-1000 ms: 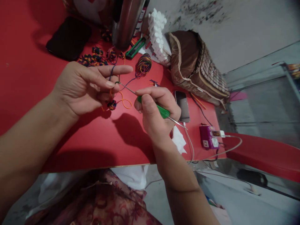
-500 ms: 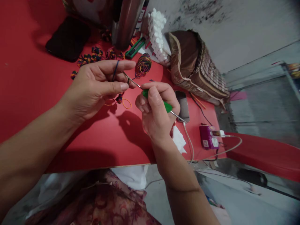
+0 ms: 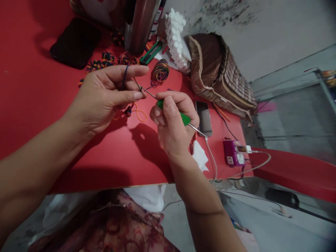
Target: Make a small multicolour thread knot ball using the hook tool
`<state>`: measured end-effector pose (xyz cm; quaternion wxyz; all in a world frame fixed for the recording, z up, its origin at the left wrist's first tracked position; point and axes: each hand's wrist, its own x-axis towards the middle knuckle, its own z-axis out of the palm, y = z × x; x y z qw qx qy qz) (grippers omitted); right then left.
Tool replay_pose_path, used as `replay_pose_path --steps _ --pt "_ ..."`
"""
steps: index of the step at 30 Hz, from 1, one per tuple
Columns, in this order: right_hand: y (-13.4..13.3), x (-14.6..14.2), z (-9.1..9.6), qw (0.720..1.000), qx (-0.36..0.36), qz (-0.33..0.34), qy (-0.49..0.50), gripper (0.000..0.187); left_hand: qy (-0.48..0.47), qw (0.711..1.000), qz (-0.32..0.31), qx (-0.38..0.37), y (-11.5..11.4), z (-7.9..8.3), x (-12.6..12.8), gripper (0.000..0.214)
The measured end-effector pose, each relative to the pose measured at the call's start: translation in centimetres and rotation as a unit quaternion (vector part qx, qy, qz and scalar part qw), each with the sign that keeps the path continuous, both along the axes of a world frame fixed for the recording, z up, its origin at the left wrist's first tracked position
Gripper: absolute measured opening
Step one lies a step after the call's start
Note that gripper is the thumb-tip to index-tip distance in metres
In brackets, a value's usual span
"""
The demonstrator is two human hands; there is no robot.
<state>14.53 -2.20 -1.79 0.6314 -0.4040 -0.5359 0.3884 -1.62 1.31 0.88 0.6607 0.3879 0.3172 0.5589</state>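
Observation:
My right hand [image 3: 174, 122] is closed around the green handle of a crochet hook [image 3: 186, 119], whose thin metal shaft points up and left toward my other hand. Thumb and fingers of my left hand [image 3: 112, 89] pinch multicoloured yarn [image 3: 141, 89] close to the hook's tip, where a small dark loop sits on the shaft. A dark blue strand [image 3: 125, 75] is wrapped over the left index finger, which is stretched out. Below that hand hangs a small knotted piece [image 3: 128, 111] with an orange loop. The yarn ball [image 3: 160, 71] lies on the red table [image 3: 110, 164] beyond my hands.
Behind my left hand lie several crocheted yarn pieces [image 3: 101, 62], a black phone-like object [image 3: 76, 43] and a green cutter [image 3: 151, 53]. A metal flask [image 3: 140, 29] stands at the back. To the right are a brown bag [image 3: 210, 66], a charging phone [image 3: 204, 119] and a purple box [image 3: 232, 153].
Both hands have shifted slightly left together, with the hook and yarn between them. The knotted piece below has moved left too, and the grips look the same.

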Motion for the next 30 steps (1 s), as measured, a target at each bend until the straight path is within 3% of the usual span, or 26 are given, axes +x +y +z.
replay_pose_path --steps 5,9,16,21,25,30 --pt "-0.1 0.0 0.0 1.0 -0.001 0.001 -0.009 0.015 0.021 1.0 0.011 -0.008 -0.3 -0.1 0.2 0.037" --pt "-0.2 -0.1 0.2 1.0 0.003 0.014 0.003 0.011 0.058 0.998 0.029 0.026 -0.6 0.3 0.2 0.041" --pt "-1.2 -0.7 0.7 0.987 0.061 -0.054 -0.14 0.013 0.125 0.988 0.075 0.051 -1.4 0.6 0.6 0.047" --pt "-1.4 -0.9 0.2 0.966 0.112 -0.085 -0.215 0.018 0.079 0.996 0.042 0.029 -1.5 0.0 0.9 0.046" --pt "-1.3 -0.5 -0.4 0.957 0.168 -0.072 -0.228 0.02 0.037 0.999 0.013 0.017 -0.8 -0.2 0.3 0.044" --pt "-1.4 0.0 -0.5 0.95 0.172 -0.087 -0.244 0.023 0.04 0.999 -0.031 -0.006 0.1 -0.1 -0.9 0.057"
